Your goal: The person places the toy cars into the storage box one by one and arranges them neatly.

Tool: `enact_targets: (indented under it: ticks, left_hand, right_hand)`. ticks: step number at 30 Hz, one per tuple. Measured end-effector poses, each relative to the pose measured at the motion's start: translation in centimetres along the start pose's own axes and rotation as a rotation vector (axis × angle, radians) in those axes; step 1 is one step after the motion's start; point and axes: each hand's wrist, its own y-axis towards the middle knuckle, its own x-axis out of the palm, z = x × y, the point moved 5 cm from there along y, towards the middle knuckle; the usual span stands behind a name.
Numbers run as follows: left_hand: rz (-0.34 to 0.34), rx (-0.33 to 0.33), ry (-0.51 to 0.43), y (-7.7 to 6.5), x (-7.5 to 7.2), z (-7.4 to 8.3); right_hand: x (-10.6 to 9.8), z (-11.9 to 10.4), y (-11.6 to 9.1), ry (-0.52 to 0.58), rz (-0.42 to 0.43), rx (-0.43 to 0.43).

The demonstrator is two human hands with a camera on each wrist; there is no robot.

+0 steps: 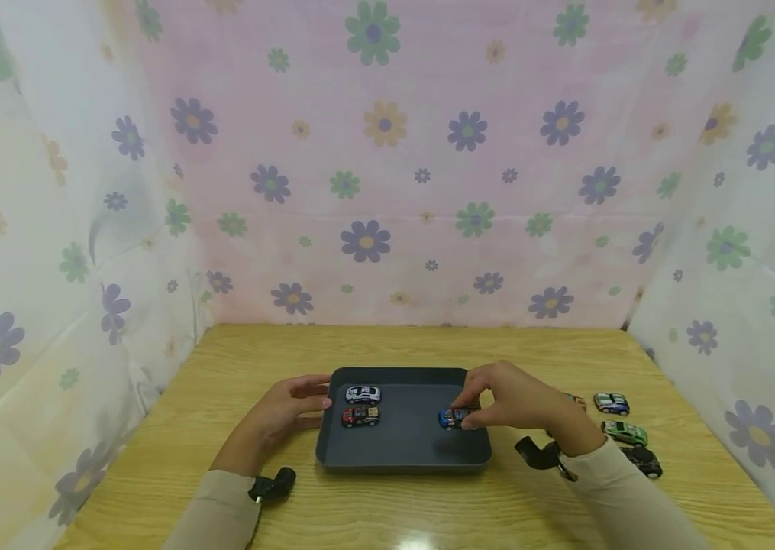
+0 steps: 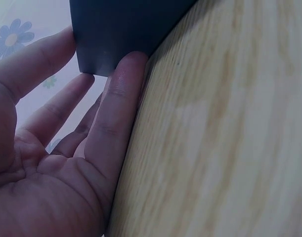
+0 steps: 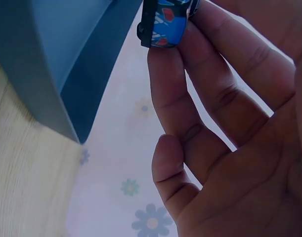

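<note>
- Left hand [image 1: 284,409] — straight-fingered, touching dark-grey rectangular tray [image 1: 402,447]
- Right hand [image 1: 514,393] — pinching blue toy car [image 1: 452,417]
- Head view alone shows me a white toy car [image 1: 363,394] inside

Soft, fairly even light fills the head view, brightest across the pale floral-print fabric backdrop [image 1: 414,191]. A white glare spot marks the yellow wood-grain counter [image 1: 360,508] at the bottom edge. Faint shadow pools inside the dark grey rectangular tray [image 1: 404,428], below the small blue toy car [image 1: 452,418]. Wide-angle distortion stretches the outer sides. Both wrist views look dimmer and hazy, the bare left hand [image 2: 66,163] and bare right hand [image 3: 230,113] shaded against softly blurred, washed-out fabric.
</note>
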Motion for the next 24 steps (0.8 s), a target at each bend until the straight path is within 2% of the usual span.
enact_targets:
  ticks: [17,24]
  left_hand:
    - [-0.013,0.017,-0.008,-0.1,0.2,0.0]
    - [0.009,0.014,-0.007,-0.2,0.2,0.2]
  right_hand:
    - [2.4,-0.6,3.0,0.004,-0.048,-0.072]
    - [3.4,-1.6,4.7,0.008,-0.072,-0.092]
